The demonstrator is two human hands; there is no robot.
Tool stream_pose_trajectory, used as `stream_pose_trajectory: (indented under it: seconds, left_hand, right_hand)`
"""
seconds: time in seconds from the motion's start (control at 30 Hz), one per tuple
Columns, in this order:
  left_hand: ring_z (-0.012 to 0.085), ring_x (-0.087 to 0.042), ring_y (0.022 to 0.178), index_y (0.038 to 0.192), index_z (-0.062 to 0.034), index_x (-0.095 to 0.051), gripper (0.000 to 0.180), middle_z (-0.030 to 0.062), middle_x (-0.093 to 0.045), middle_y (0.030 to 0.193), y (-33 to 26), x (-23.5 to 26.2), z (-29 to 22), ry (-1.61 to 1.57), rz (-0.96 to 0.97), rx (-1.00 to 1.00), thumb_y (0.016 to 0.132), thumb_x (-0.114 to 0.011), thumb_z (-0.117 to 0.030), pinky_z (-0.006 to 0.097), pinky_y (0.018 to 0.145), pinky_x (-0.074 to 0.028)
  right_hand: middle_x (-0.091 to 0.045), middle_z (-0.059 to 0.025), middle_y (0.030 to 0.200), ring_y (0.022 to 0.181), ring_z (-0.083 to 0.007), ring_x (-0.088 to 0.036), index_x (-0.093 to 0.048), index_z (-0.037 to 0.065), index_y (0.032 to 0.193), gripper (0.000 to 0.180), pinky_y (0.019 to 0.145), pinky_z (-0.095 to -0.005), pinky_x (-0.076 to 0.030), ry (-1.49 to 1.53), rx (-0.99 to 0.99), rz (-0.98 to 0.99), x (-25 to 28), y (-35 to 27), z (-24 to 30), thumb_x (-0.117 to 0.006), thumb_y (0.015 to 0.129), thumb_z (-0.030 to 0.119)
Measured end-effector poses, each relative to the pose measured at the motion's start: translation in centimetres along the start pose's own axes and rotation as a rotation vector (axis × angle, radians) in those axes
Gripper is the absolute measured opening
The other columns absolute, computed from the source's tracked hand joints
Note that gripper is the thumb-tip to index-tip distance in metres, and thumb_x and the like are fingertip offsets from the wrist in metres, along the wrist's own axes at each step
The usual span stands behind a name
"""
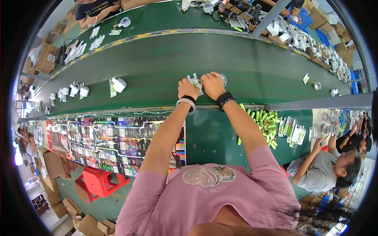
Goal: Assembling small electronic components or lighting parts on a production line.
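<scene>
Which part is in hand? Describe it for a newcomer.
Find the wide green belt crossing the view. At mid-belt, look between the left hand and right hand for a small white-and-green part. Unlike the belt's other pieces, it has hands on it.

Legible lettering [213, 190] on pink shirt [252, 192] and co-worker's dark shirt [93, 9]

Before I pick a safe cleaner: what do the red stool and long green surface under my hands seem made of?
The red stool looks like moulded plastic, slightly glossy: even colour, rounded edges. The long green surface may be rubber or plastic belting: smooth, soft sheen, faint streaks; exact material unclear.
</scene>
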State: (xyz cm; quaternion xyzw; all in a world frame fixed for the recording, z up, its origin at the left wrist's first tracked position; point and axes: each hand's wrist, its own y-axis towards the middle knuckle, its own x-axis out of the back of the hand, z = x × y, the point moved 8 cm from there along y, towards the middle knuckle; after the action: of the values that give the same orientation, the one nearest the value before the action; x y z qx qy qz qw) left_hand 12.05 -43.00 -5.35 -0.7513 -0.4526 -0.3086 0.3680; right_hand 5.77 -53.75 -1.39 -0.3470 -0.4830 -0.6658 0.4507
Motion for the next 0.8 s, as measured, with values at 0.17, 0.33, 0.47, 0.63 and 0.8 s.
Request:
stream_pose_trajectory:
  seconds: [0.17,0.33,0.47,0.63,0.8]
  left_hand:
    - [0.0289,-0.057,0.097,0.1,-0.0076,-0.062,0.031,0.0138,-0.06,0.105,-2.0,1.1,0.0,-0.217,-0.096,-0.543,0.07,-0.068,-0.013,0.04,0.085,-0.045]
    - [0.0207,-0.06,0.095,0.12,-0.0018,-0.05,0.047,0.0114,-0.061,0.101,-8.4,4.8,-1.8,-0.649,0.449,-0.497,0.077,-0.068,-0.01,0.033,0.084,-0.047]
    - [0.0231,-0.064,0.09,0.12,-0.0013,-0.048,0.046,0.0128,-0.064,0.1,-13.3,8.9,-0.4,-0.579,0.554,-0.4,0.079,-0.065,-0.013,0.036,0.079,-0.049]
    - [0.0392,-0.062,0.073,0.111,-0.0066,-0.045,0.044,0.0216,-0.062,0.085,-19.8,14.7,-1.2,-0.136,0.171,-0.703,0.072,-0.064,-0.01,0.045,0.06,-0.05]
    - [0.0332,-0.062,0.066,0.116,-0.0075,-0.041,0.05,0.0169,-0.059,0.086,-23.5,15.2,-0.4,-0.254,0.129,-0.687,0.074,-0.066,-0.014,0.043,0.059,-0.049]
  right_hand:
    - [-0.058,-0.0123,0.084,0.08,-0.032,-0.058,-0.057,0.005,0.087,0.006,0.078,-0.0412,-0.044,0.366,-0.049,-0.149,7.0,-2.6,4.3,-0.06,0.083,0.008]
    - [-0.059,-0.008,0.08,0.069,-0.0184,-0.056,-0.056,0.001,0.093,0.006,0.063,-0.0304,-0.045,0.927,-0.303,-0.046,10.5,-6.8,7.0,-0.057,0.088,0.004]
    - [-0.064,-0.0043,0.087,0.069,-0.0073,-0.055,-0.059,-0.003,0.099,0.013,0.063,-0.0232,-0.046,1.232,-0.345,0.215,12.7,-9.5,10.6,-0.057,0.091,0.007]
    - [-0.064,-0.0045,0.074,0.067,-0.013,-0.061,-0.061,0.001,0.092,0.01,0.061,-0.0286,-0.048,1.07,-0.337,0.573,13.5,-12.2,14.2,-0.063,0.084,0.007]
    - [-0.057,-0.0049,0.065,0.061,-0.0231,-0.058,-0.059,0.006,0.082,0.014,0.057,-0.0362,-0.045,0.372,-0.066,-0.029,17.7,-12.3,17.3,-0.066,0.071,0.002]
